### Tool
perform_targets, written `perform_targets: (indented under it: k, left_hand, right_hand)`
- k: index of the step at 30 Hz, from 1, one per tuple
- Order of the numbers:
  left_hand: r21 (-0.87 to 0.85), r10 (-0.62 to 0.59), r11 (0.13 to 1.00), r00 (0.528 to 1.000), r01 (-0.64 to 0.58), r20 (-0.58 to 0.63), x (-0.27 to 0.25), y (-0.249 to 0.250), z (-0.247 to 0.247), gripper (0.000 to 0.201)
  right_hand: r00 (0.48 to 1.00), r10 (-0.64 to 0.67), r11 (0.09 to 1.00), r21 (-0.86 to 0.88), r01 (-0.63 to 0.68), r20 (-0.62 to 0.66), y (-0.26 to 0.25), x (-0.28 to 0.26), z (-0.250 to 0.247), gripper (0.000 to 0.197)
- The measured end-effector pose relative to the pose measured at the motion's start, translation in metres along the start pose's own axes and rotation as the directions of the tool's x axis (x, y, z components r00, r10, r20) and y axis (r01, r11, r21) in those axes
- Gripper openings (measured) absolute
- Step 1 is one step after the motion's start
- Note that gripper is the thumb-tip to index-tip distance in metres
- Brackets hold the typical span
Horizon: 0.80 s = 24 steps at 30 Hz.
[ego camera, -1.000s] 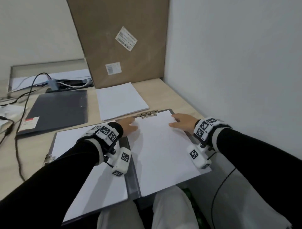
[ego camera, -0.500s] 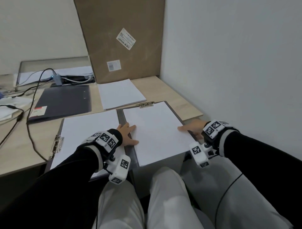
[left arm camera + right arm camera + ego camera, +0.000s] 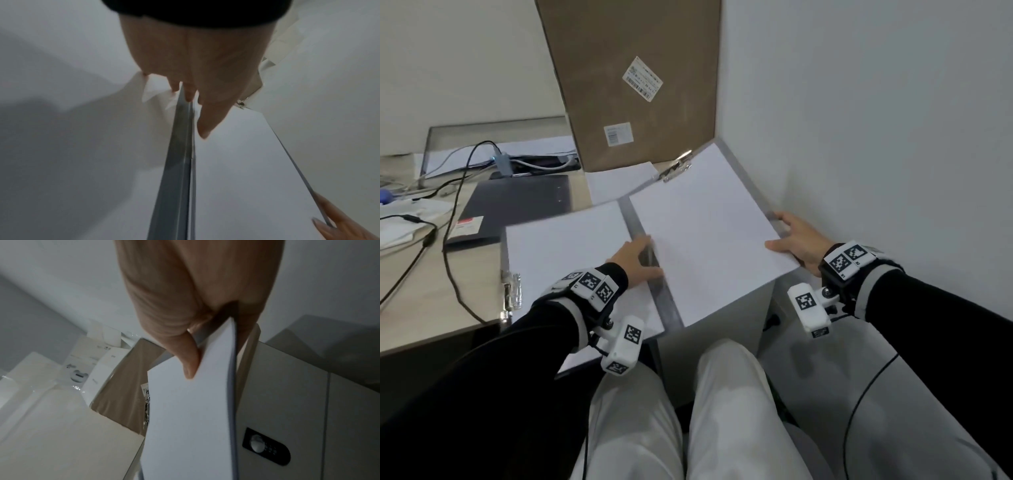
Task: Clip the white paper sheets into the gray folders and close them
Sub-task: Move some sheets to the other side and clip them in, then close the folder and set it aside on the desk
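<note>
1. Since half a second ago we have lifted the right half of the open gray folder (image 3: 643, 219) off the desk (image 3: 428, 308); it lay flat then and now tilts up toward the wall, hinging on the spine beside our left hand (image 3: 636, 258).
2. Our right hand (image 3: 796, 241) grasps the raised cover at its outer edge, thumb on the white paper sheet (image 3: 705, 240) and fingers behind the board, as the right wrist view shows.
3. Our left hand lies flat and released, fingers straight across the spine and thumb on the raised sheet, pressing the folder down.
4. Left of that hand, the other sheet (image 3: 565, 246) lies flat on the resting half, its clip (image 3: 512, 291) at the far left edge.
5. Beyond the right fingers, the top clip (image 3: 677, 170) holds the raised sheet.
6. We judge the closing just begun. The lower corners hang free, so a fast swing could curl or crease the paper, and the thumb may get trapped as the halves meet.
7. The folder overhangs the desk; easing the left palm could let it slide toward our lap.
</note>
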<state>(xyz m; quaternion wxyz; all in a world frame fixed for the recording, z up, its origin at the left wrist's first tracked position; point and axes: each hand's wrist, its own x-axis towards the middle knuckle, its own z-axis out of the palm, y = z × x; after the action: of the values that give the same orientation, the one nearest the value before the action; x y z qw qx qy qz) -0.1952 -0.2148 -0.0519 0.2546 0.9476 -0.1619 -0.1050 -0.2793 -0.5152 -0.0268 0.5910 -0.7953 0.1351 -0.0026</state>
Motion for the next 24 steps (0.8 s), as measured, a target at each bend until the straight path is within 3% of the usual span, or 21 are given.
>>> perform_targets:
  k: [2,5,11,14,18,24]
  left_hand:
    - [-0.080,0.006,0.997,0.991,-0.017,-0.132,0.004,-0.003,-0.006,0.077]
    - [-0.129,-0.022,0.992,0.973,-0.008,-0.229,0.013,-0.012,-0.019,0.073]
    - [-0.084,-0.225,0.974,0.906,0.209,-0.358,0.024,-0.051,-0.039,0.075]
    - [-0.093,-0.352,0.935,0.868,0.341,-0.350,0.026,-0.067,-0.044,0.078]
    - [-0.216,-0.561,0.827,0.795,0.520,-0.233,0.025,-0.076,-0.043,0.076]
    - [-0.362,-0.631,0.760,0.745,0.539,-0.215,0.036,-0.084,-0.056,0.073]
  right_hand:
    - [0.998,-0.043,0.999,0.007,0.043,-0.049,-0.005,0.004,-0.009,0.053]
    - [0.991,-0.087,0.996,0.014,0.089,-0.106,-0.011,0.014,-0.021,0.047]
    - [0.972,-0.075,0.996,0.039,0.085,-0.221,-0.012,0.037,-0.027,0.051]
    - [0.969,-0.059,0.998,0.015,0.065,-0.239,-0.009,0.047,-0.027,0.052]
    - [0.970,-0.065,0.998,-0.028,0.060,-0.234,-0.004,0.056,-0.027,0.051]
    - [0.967,-0.069,0.997,-0.003,0.071,-0.244,0.002,0.062,-0.024,0.051]
